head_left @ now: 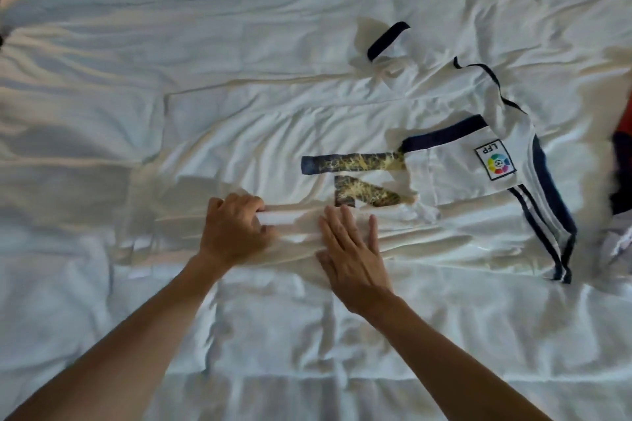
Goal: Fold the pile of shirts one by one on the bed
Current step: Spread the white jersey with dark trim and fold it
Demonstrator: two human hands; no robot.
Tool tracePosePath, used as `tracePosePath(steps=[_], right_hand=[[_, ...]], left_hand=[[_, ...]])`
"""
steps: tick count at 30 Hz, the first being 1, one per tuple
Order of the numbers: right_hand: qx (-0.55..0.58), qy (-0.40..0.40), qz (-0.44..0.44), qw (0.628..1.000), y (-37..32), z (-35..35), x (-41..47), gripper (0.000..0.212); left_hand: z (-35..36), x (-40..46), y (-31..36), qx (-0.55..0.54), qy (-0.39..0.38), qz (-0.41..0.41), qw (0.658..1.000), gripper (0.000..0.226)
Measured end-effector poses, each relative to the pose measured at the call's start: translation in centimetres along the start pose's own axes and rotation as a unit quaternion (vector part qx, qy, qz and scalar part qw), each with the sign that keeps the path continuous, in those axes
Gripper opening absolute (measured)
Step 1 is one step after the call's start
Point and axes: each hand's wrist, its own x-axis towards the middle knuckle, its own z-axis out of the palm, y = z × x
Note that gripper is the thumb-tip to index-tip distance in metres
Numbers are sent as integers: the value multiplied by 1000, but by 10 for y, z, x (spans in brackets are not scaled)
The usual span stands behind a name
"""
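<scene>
The white jersey is lying flat on the bed. The left hand is gripping its near fold; the right hand is pressing flat beside it. Keeping that edge straight should help.

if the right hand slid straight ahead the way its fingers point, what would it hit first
Probably the cracked printed number on the white jersey: the right hand lies flat with its fingertips just short of the print's lower edge.

Both forearms are bare to each grip, left and right, no sleeves.
</scene>
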Motion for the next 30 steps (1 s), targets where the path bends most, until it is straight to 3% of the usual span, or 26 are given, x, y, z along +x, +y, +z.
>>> tracePosePath(steps=[3,6,10,12,15,18,21,25,28,30], right_hand=[[7,8,-16,1000,-13,-1,11,55],[13,24,13,1000,-21,-4,29,52],[-26,-5,52,998,-28,-21,75,27],[-8,-11,59,998,-32,-30,95,20],[42,69,80,994,-36,-27,103,16],[19,88,61,994,-46,-11,82,39],[5,64,13,998,-50,4,54,45],[-41,-15,-4,999,-45,23,28,58],[-16,-21,-13,1000,-40,16,24,60],[26,-1,-13,1000,-31,-2,25,58]], left_hand=[[-17,-10,-46,39,-29,-26,998,35],[-30,-11,-84,6,-52,-43,998,38],[-37,-6,-115,-84,-90,-67,990,42],[-38,-4,-123,-160,-61,-95,981,37],[-36,-2,-124,-204,27,-132,970,33],[-29,-12,-121,-159,55,-193,967,37],[-28,-29,-122,-143,88,-254,952,44],[-29,-40,-130,-167,92,-270,944,27],[-29,-36,-127,-163,94,-309,932,17],[-28,-31,-106,-93,90,-338,932,33]])
